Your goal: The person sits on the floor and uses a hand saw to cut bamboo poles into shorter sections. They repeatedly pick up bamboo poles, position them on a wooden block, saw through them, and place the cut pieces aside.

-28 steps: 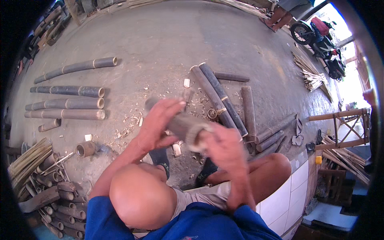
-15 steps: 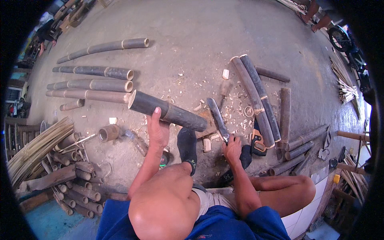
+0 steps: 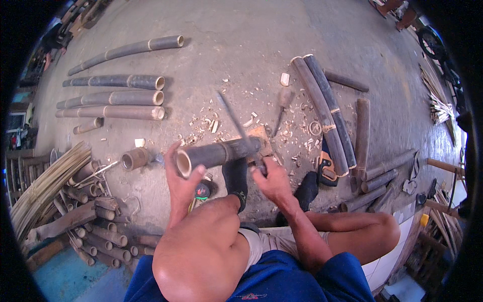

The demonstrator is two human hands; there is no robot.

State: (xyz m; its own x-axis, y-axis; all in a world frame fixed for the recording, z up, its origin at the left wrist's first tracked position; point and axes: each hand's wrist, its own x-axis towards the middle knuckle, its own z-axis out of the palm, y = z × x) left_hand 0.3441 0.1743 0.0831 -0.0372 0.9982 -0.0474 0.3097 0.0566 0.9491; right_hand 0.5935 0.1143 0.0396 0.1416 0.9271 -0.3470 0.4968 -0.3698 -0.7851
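My left hand (image 3: 182, 186) is wrapped round the near end of a short dark bamboo tube (image 3: 209, 156), thumb and fingers on opposite sides of its open pale rim. The tube's other end lies at a small wooden block (image 3: 262, 136) on the floor, beyond my socked left foot. In my closed right hand (image 3: 273, 181) is the handle of a long-bladed knife (image 3: 232, 116). Its blade, blurred, points up and to the left and crosses over the tube near its far end. Whether the edge touches the bamboo I cannot tell.
Pale shavings (image 3: 201, 136) litter the concrete floor. Several long bamboo poles (image 3: 115, 96) lie at left. At right are two joined poles (image 3: 322, 110), a handsaw (image 3: 328, 168) and a wooden-handled tool (image 3: 285, 100). A tape measure (image 3: 202, 190) sits by my left wrist.
My left hand has lowered the bamboo tube and its open end now faces nearer me. My right hand has moved left, bringing the knife blade across the tube.
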